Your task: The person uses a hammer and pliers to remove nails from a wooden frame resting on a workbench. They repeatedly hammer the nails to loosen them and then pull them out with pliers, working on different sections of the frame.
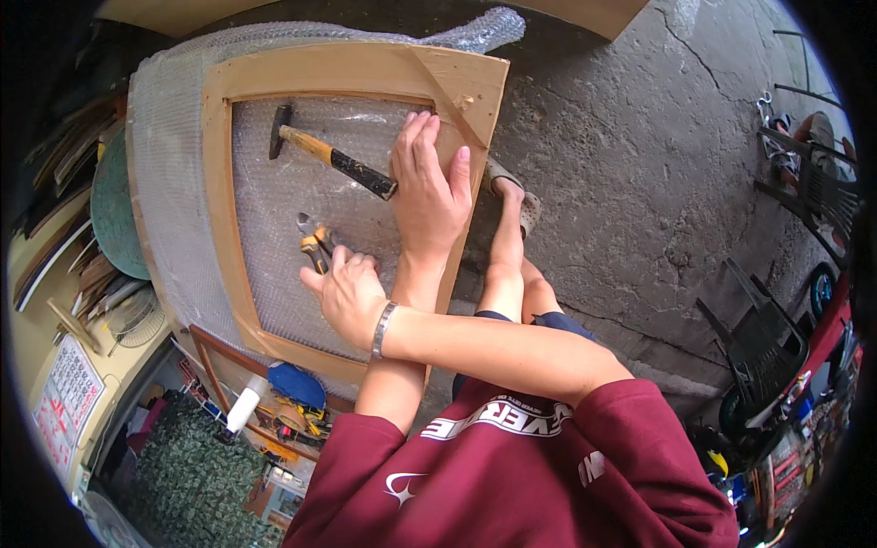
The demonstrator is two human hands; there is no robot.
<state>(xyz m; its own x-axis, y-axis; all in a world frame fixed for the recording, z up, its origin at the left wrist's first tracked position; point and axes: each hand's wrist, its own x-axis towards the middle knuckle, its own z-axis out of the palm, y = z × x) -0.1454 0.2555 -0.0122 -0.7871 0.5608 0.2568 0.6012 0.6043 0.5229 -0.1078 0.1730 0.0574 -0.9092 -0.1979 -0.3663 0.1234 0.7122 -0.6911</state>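
My forearms cross over a wooden frame point(219, 183), my right over my left. My left hand point(429, 196) is open, its fingers stretched out over the frame's near right inner corner and its thumb apart. Beside its fingers ends the black and yellow handle of a hammer point(333, 157), whose dark head points left. Lower down, my right hand point(350, 297), with a metal band at the wrist, is curled at the orange and black handles of cutting pliers point(315, 239). The handle ends sit between thumb and fingers, partly hidden. Both tools lie over bubble wrap point(274, 210) within the frame.
More bubble wrap point(174, 192) spreads under and beyond the frame. At lower left, a wooden tray point(274, 429) holds a blue cap point(297, 385), a white roll point(244, 406) and assorted tools. Cracked concrete floor point(594, 183) extends right, towards dark chairs point(754, 333). A green round panel point(119, 210) leans at left.
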